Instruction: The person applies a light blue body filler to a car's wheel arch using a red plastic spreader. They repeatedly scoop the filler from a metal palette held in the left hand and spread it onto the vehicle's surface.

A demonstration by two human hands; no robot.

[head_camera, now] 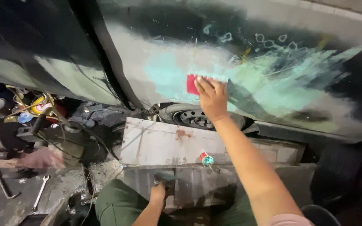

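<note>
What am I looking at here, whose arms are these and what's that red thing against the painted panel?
One picture, from a camera worn on a person's head, looking down at their own arms. The right hand presses a flat red spreader against a car body panel smeared with pale green and grey filler. The left hand rests low by the knee on a dark object I cannot make out. Below the panel lie a metal sheet, a red-handled screwdriver and, on the floor, a wrench.
</note>
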